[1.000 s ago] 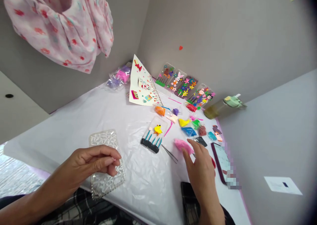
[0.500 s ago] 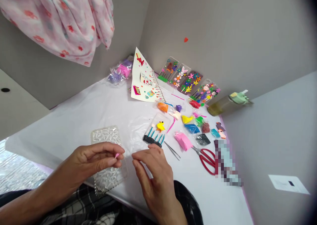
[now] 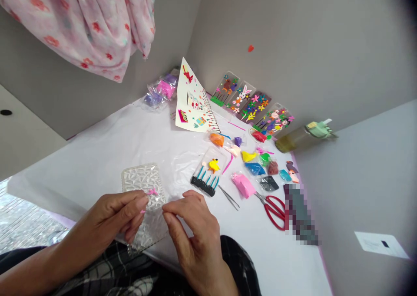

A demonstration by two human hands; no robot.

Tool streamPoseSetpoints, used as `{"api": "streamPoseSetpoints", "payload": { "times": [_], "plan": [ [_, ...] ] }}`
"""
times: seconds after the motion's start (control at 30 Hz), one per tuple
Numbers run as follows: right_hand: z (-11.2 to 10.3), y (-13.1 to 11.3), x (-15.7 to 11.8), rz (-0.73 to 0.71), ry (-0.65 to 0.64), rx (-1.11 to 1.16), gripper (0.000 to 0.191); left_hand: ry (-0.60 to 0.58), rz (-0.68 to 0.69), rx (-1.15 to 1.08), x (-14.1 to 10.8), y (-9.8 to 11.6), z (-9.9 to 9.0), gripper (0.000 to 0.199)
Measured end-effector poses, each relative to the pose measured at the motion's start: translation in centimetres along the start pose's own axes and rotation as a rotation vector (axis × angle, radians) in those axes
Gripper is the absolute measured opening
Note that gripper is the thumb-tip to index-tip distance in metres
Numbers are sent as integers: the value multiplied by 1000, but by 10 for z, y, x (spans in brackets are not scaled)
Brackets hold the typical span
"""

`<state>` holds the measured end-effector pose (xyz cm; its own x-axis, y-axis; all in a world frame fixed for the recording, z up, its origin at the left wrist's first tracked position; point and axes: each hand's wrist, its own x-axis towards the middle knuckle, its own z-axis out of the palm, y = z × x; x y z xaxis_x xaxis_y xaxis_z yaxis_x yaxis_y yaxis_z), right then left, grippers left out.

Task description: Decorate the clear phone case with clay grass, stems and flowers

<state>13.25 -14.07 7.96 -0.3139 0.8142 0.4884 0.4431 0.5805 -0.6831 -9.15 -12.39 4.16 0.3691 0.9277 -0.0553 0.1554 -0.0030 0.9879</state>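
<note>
Between the thumb and fingers of my left hand [image 3: 122,211] is a small piece of pink clay [image 3: 153,192], shaped like a little bow or flower. A speck of pink also shows lower, by the fingers. Beneath this hand lies a clear textured plastic case [image 3: 140,174], partly hidden by it. My right hand [image 3: 197,235] is close by, thumb and forefinger pinched; whether anything sits between the tips is too small to see. Past its knuckles lies a clear phone case [image 3: 219,156] bearing a yellow clay duck [image 3: 214,165], blue stems and a black clay strip.
Tweezers [image 3: 229,198], a pink clay packet [image 3: 244,185] and red-handled scissors [image 3: 275,211] lie to the right. Several coloured clay packets sit beyond. Decorated cases [image 3: 256,107] lean on the wall near a bottle [image 3: 295,137]. A drawn sheet [image 3: 192,100] stands at the back.
My left hand has moved slightly left and turned, so the pink clay shows more beyond its fingertips. The right hand has shifted a little left, still pinched. The whole view has shifted slightly.
</note>
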Motion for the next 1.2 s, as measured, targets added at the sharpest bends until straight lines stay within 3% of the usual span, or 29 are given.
{"api": "streamPoseSetpoints", "payload": {
  "times": [0.1, 0.23, 0.63, 0.83, 1.0, 1.1, 1.2],
  "plan": [
    [3, -1, 1, 0, 1, 17, 13, 51, 31, 19, -1, -1, 0, 45],
    [4, -2, 2, 13, 4, 42, 13, 137, 13, -112, -1, -3, 4, 15],
    [12, -4, 1, 42, 6, 63, 12, 104, -18, -126, 5, 13, 2, 27],
    [8, -6, 3, 76, 16, 108, 22, 153, 19, -99, 4, 8, 2, 20],
    [9, -6, 1, 90, 21, 112, 17, 192, -83, -240, 5, 8, 7, 13],
    [10, -5, 1, 97, 22, 107, 15, 191, -46, -201, 5, 10, 5, 3],
    [10, -5, 1, 88, 27, 97, 15, 140, -1, -29, 3, 8, -2, 27]
  ]
}}
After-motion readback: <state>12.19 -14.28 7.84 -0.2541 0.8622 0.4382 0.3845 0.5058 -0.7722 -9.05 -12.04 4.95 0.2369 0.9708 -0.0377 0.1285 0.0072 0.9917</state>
